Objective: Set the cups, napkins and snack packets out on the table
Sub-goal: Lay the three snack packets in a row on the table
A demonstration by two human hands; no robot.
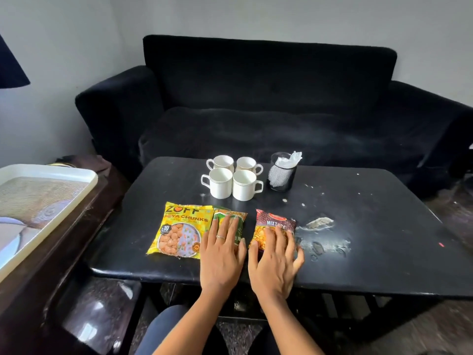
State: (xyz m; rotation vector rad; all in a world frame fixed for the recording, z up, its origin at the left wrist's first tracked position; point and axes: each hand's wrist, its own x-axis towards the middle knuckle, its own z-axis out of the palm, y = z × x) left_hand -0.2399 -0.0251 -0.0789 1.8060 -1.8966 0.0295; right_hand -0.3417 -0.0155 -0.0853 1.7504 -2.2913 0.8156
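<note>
Black table (358,226) sitting before a dark sofa (268,98), with both hands lying flat on snack packets.

Four white cups (233,179) are standing in a tight square near the table's far edge, and just beside them on the right a black mesh holder (281,176) is holding white napkins (290,160). Nearer the person, three packets are lying in a row: a yellow soya chunks packet (179,229), a green packet (230,219) touching it, and a red mixture packet (275,226) slightly apart. Her left hand (221,254) is pressing the green packet with straight fingers; her right hand (275,262) is resting spread on the mixture packet. At left, a white tray (84,180) is sitting on a side surface.
</note>
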